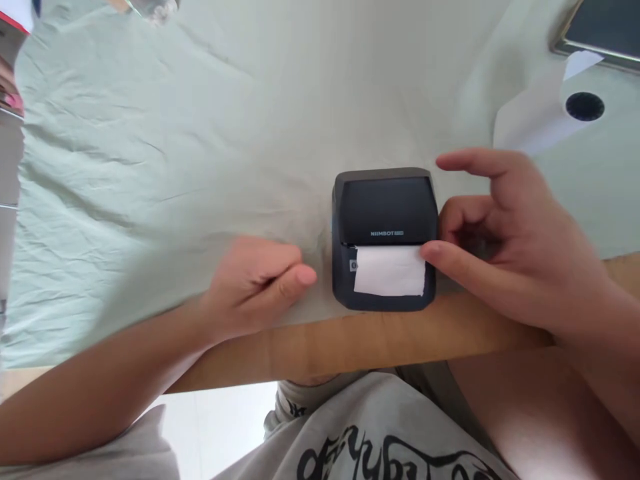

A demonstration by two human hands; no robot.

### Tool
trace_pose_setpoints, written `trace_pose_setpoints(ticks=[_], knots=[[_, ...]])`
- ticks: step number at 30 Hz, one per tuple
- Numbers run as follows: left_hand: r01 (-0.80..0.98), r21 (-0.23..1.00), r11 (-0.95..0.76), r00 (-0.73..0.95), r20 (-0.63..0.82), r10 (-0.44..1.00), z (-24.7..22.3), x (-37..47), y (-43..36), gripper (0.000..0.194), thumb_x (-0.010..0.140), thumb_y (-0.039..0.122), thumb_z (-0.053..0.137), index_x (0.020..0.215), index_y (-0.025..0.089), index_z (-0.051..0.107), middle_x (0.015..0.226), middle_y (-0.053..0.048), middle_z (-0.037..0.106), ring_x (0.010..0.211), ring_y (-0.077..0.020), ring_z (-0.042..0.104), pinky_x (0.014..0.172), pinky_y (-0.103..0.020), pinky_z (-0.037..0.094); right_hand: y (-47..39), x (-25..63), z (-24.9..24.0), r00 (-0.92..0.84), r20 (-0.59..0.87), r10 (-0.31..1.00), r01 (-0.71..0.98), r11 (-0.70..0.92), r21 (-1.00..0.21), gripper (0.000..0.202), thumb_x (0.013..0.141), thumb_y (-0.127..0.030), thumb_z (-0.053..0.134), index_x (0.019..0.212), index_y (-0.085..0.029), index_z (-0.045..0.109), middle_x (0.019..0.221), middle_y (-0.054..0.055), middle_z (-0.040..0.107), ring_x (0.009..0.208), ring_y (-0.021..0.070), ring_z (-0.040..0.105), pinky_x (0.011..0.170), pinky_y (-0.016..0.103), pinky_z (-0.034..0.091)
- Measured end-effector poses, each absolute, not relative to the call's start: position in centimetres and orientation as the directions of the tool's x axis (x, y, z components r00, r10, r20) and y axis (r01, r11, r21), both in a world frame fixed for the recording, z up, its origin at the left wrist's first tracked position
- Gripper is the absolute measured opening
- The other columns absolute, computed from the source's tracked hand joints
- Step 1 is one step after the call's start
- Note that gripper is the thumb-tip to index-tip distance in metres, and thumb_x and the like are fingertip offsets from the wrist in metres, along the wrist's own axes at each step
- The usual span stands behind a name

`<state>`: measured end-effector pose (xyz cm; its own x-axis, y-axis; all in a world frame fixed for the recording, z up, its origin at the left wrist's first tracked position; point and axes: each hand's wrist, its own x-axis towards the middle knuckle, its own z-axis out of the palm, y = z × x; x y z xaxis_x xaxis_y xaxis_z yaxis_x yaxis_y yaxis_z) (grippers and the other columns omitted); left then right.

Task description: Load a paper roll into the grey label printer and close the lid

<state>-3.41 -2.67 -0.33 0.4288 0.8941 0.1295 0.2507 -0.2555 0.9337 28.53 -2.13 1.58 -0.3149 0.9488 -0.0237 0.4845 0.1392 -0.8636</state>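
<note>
A black label printer (386, 207) marked NIIMBOT lies near the front edge of the table. Out of its slot comes a strip of white label paper (390, 272), lying over the printer's lower front. To the right of the printer is my right hand (505, 227). Its thumb tip is at the paper's upper right corner, the index finger stretches out past the printer's top right corner, and the other fingers curl by its right side. My left hand (260, 283) rests closed in a loose fist to the left, apart from the printer, with nothing visible in it.
A pale green cloth (240, 133) with wrinkles covers the wooden table (310, 347). At the upper right lie a curled white paper piece (530, 117), a round black object (585, 107) and a dark flat object (607, 33). A clear item (155, 8) is cut off at the top.
</note>
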Motion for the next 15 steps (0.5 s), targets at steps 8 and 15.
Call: trace_pose_setpoints(ticks=[8, 15], knots=[[0.178, 0.857, -0.484, 0.705, 0.232, 0.670, 0.8, -3.1, -1.5, 0.035, 0.109, 0.018, 0.065, 0.084, 0.029, 0.044, 0.058, 0.008, 0.049, 0.045, -0.0144, 0.043, 0.048, -0.035, 0.031, -2.4, 29.7, 4.8, -0.254, 0.059, 0.965, 0.673, 0.220, -0.706, 0.042, 0.115, -0.063, 0.073, 0.154, -0.049, 0.067, 0.068, -0.005, 0.069, 0.053, 0.0217, 0.070, 0.049, 0.041, 0.055], [0.206, 0.742, -0.638, 0.794, 0.255, 0.552, 0.9, -2.8, -2.1, 0.050, 0.096, 0.002, 0.070, 0.072, 0.028, 0.035, 0.054, 0.008, 0.051, 0.045, -0.0154, 0.046, 0.051, -0.042, 0.028, -1.9, 29.1, 5.2, -0.148, 0.051, 0.988, 0.680, 0.139, -0.720, 0.036, 0.115, -0.067, 0.070, 0.144, -0.045, 0.072, 0.094, 0.005, 0.072, 0.074, 0.0262, 0.080, 0.053, 0.048, 0.059]])
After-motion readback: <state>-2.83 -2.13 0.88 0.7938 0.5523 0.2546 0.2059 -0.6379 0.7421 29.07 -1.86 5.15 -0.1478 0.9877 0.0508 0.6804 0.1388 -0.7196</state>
